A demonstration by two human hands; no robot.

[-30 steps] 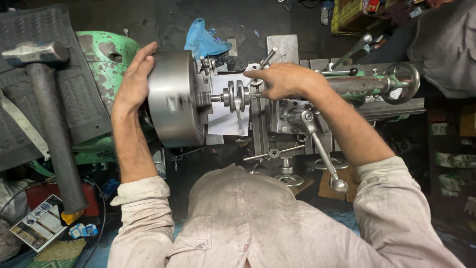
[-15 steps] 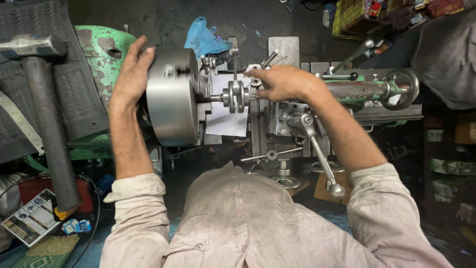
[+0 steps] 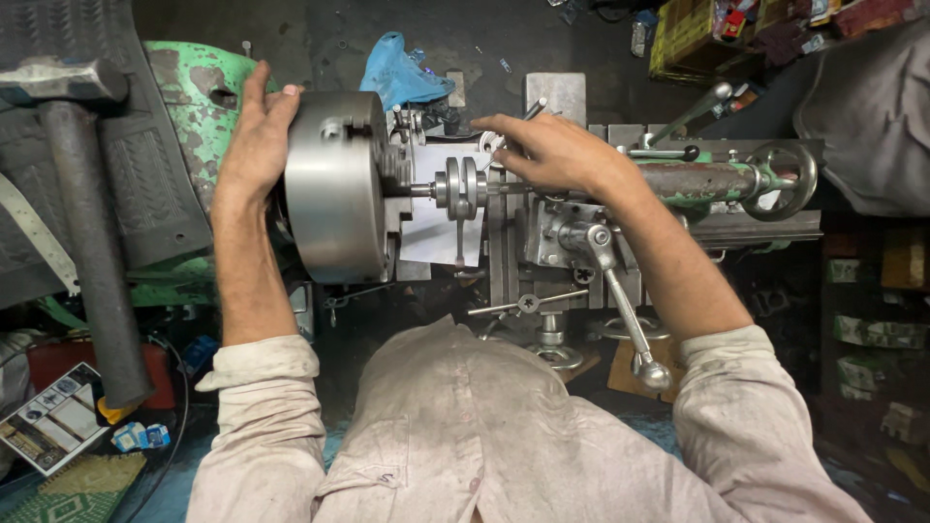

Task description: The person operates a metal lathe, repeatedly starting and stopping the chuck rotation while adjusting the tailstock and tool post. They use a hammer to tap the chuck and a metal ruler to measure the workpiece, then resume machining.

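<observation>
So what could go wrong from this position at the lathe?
1. The left hand lies flat on the lathe chuck; if the spindle turned, hand or sleeve could be dragged in.
2. The right hand reaches past the small workpiece held in the chuck, so its fingers could get nicked.
3. The sledgehammer nearby might get knocked off.

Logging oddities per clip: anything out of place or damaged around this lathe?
A large sledgehammer lies on the machine's top left of the chuck. The green housing has chipped paint. Otherwise nothing stands out.
</observation>
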